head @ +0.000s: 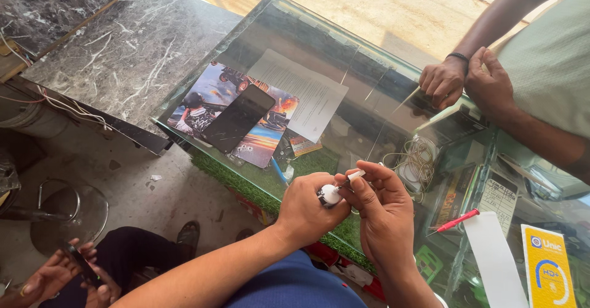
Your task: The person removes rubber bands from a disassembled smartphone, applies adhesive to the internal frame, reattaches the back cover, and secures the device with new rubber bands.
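Note:
My left hand [305, 208] is closed around a small round white object [330, 194] held above the glass counter [258, 31]. My right hand [381, 210] pinches a small white stick-like piece [356, 175] just above that object, its tip close to it. Both hands meet near the counter's front edge. A black phone [238, 118] lies face up on a colourful printed sheet [264, 139] to the left, apart from my hands.
A white paper [304, 90] lies behind the phone. A red pen [458, 220], a white strip [495, 259] and a yellow packet [548, 265] lie at the right. Another person's clasped hands [467, 81] rest on the far edge. A seated person's hands [67, 274] hold a phone at the lower left.

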A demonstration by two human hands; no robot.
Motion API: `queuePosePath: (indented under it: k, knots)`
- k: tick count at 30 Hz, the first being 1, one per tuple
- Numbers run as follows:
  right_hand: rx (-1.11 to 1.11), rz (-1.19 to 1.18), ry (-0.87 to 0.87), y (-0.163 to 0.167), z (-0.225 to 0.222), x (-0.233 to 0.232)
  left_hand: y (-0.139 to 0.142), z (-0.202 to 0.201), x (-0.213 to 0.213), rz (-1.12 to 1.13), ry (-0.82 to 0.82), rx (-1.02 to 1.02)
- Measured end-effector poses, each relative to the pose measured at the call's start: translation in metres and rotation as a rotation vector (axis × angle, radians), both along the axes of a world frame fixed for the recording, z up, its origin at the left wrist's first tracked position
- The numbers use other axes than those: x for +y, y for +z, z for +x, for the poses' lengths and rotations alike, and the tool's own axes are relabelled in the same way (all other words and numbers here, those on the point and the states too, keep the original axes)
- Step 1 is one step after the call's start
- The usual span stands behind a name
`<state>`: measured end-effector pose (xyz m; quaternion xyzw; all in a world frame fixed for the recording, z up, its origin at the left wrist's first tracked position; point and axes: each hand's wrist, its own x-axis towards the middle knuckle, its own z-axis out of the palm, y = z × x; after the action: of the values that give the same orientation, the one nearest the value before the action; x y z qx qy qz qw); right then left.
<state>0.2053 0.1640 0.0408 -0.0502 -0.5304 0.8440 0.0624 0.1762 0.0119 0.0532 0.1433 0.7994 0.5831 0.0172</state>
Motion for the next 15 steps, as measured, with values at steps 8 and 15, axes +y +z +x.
queuePosePath:
  k: [8, 15]
  knots:
    - [0.029, 0.069, 0.057, 0.0012, -0.0016, -0.0027, 0.0009, -0.0022, -0.0045, 0.005, -0.008, 0.013]
    - [0.056, 0.095, 0.071, 0.0017, -0.0022, -0.0029, -0.0022, -0.0042, -0.0046, -0.002, -0.017, 0.032]
